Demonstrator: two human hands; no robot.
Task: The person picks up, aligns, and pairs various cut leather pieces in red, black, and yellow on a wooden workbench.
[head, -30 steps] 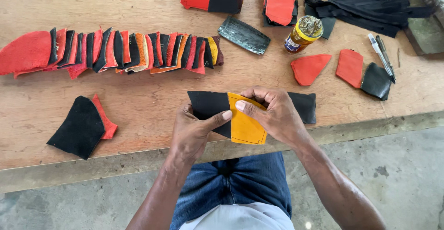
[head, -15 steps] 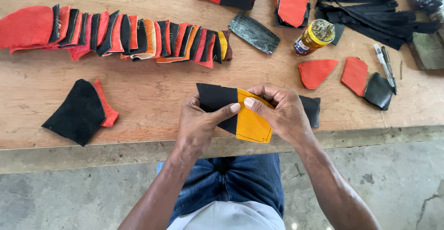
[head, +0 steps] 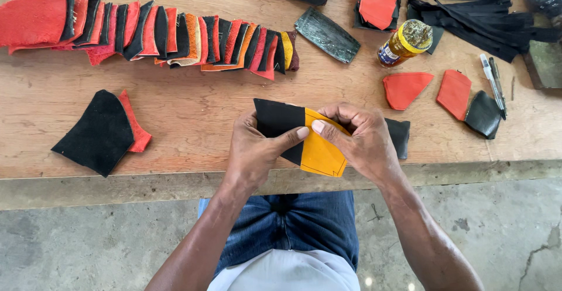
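I hold a joined piece of black and yellow-orange material [head: 316,150] just above the near edge of the wooden table [head: 193,115]. My left hand [head: 254,150] grips the black half [head: 276,119], its thumb pressing at the seam. My right hand [head: 363,141] grips the yellow half, thumb tip meeting the left thumb at the join. A further black piece [head: 400,136] lies under my right hand on the table.
A long overlapping row of red, orange and black cut pieces [head: 152,33] runs along the far left. A black piece over a red one [head: 102,130] lies at left. A glue jar [head: 403,42], red pieces [head: 407,87], pens [head: 493,83] and black straps [head: 474,13] sit at right.
Both hands stay pinched on the black and yellow piece, thumbs shifting slightly along the seam. The view has shifted a little; nothing on the table has moved.
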